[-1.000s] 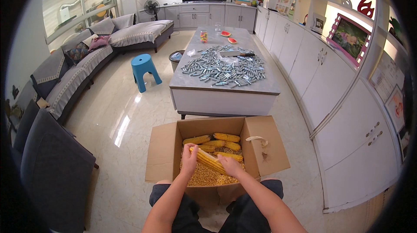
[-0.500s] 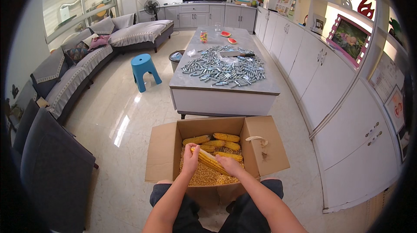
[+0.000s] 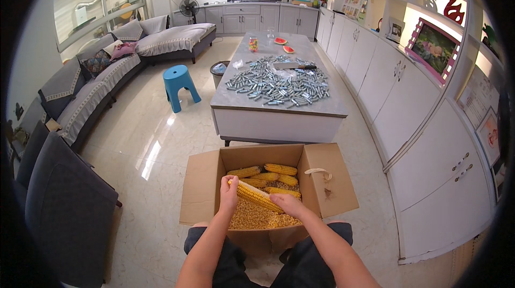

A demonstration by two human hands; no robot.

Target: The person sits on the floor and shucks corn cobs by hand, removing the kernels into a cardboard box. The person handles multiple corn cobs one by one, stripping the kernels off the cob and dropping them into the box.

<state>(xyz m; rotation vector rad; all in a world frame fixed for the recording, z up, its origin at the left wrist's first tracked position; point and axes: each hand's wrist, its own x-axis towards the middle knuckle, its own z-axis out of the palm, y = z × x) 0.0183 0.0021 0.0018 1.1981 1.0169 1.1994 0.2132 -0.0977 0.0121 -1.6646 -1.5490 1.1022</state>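
An ear of corn (image 3: 255, 197), partly stripped with a pale bare strip along its upper side, is held slantwise over an open cardboard box (image 3: 263, 152). My left hand (image 3: 229, 191) is closed around its upper left end. At the lower right part of the ear, my right hand (image 3: 287, 205) grips it, with the fingers partly hidden. Several whole yellow cobs (image 3: 281, 169) lie at the far side of the box. Loose corn kernels (image 3: 257, 217) cover the box's bottom under my hands.
Beyond the box stands a grey-topped table (image 3: 230, 100) strewn with small metallic cylinders (image 3: 279, 86), with a knife (image 3: 300, 67) and watermelon slices (image 3: 288, 49). A pale husk piece (image 3: 318, 171) lies on the box's right flap. A blue stool (image 3: 181, 86) and grey chair (image 3: 70, 207) stand left.
My left hand has shifted slightly left toward the end of the ear, and the ear lies at a flatter slant. My right hand has moved a little to the right along it.
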